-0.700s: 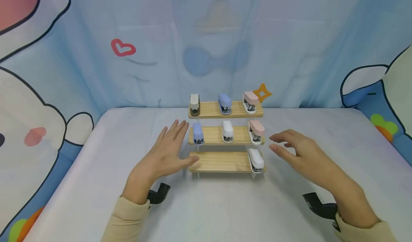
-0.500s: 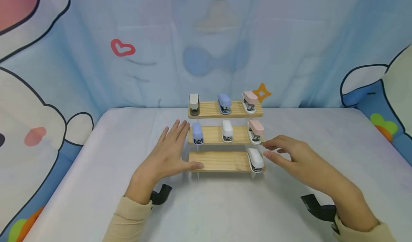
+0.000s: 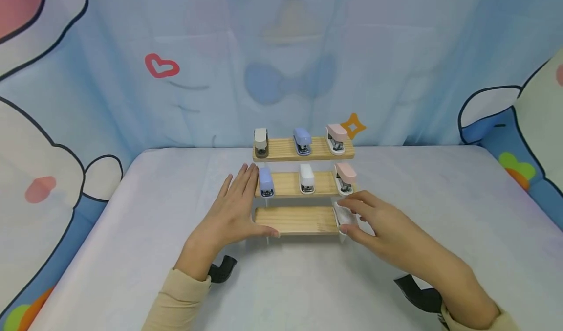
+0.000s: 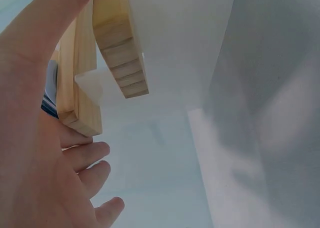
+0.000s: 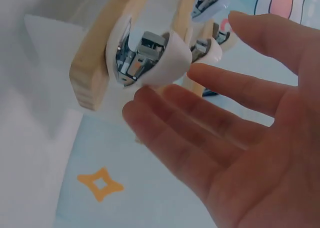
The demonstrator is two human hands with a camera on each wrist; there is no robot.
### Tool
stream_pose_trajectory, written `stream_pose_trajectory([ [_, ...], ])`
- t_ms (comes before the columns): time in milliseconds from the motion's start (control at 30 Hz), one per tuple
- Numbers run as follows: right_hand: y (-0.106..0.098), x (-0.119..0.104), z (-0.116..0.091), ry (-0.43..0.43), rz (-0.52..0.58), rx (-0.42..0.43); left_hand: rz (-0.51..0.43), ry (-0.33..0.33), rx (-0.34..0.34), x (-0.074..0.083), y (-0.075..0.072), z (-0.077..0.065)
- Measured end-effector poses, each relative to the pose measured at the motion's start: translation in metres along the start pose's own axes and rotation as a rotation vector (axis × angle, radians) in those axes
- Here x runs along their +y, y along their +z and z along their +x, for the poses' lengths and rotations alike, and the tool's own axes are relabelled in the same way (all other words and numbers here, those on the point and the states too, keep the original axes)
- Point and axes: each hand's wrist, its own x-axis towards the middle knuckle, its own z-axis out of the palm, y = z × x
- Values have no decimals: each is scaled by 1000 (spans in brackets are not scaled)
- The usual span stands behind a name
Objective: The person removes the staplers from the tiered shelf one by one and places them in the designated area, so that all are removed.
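A three-step wooden stand has a bottom shelf [image 3: 294, 221], a middle shelf [image 3: 288, 185] and a top shelf [image 3: 281, 150]. My left hand [image 3: 226, 218] steadies its left side, fingers spread straight along the ends, with the thumb over the bottom shelf's front corner. At the right end of the bottom shelf sits a white mini stapler [image 5: 175, 60], partly hidden in the head view. Around it reaches my right hand [image 3: 387, 231], thumb and index finger apart on either side. In the right wrist view its fingers are extended, fingertips right at the stapler's cover.
On the middle shelf stand a blue stapler [image 3: 266, 180], a white stapler [image 3: 307, 177] and a pink stapler [image 3: 345, 176]. The top shelf carries a grey-white stapler [image 3: 261, 141], a blue one and a pink one. A cartoon curtain [image 3: 198, 111] hangs behind the white tabletop [image 3: 281, 282].
My right hand has moved left and down, from beside the middle shelf to the white stapler at the bottom. My left hand has shifted slightly right against the stand. The head view has turned slightly.
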Motion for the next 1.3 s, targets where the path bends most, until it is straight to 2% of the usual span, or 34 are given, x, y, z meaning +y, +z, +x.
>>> stream_pose_trajectory([
  [200,10,-8,3,5,-70,46,23,0,22,1,2,1],
  [600,29,-18,3,-6,-144,207,99,2,47,6,5,1],
  [900,36,-17,6,-5,-173,236,117,2,85,5,8,2],
  [1300,30,-12,4,-40,-166,245,59,13,72,3,9,4],
])
